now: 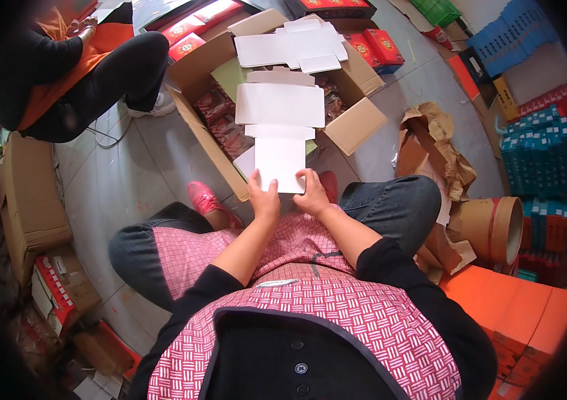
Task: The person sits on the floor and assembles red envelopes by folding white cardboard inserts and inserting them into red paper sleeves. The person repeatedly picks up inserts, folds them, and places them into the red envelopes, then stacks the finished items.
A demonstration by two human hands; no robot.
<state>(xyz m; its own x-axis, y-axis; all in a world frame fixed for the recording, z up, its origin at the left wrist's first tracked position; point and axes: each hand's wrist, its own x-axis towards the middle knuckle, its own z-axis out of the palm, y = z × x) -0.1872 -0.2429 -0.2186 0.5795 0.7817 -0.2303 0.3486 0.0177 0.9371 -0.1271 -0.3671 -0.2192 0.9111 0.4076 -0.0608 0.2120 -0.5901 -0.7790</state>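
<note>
Between my two hands I hold an unfolded white carton blank (pixel 280 110), its near panel pointing toward me and its wider flaps spread out beyond. My left hand (pixel 265 195) grips the near left corner, thumb on top. At the near right corner my right hand (pixel 312 191) pinches the edge, fingers bent. Past it, another flat white carton blank (pixel 290 45) lies across the top of an open cardboard box (pixel 193 130). Inside that box are dark reddish wrapped packets (pixel 220 117), partly covered by the blanks.
A co-worker (pixel 77 87) sits at the far left. Red boxes (pixel 382 48) stand behind the open carton. To my right are crumpled brown paper (pixel 433 143), a cardboard drum (pixel 490 230) and orange boxes (pixel 497 300). Cartons (pixel 33 193) line the left side.
</note>
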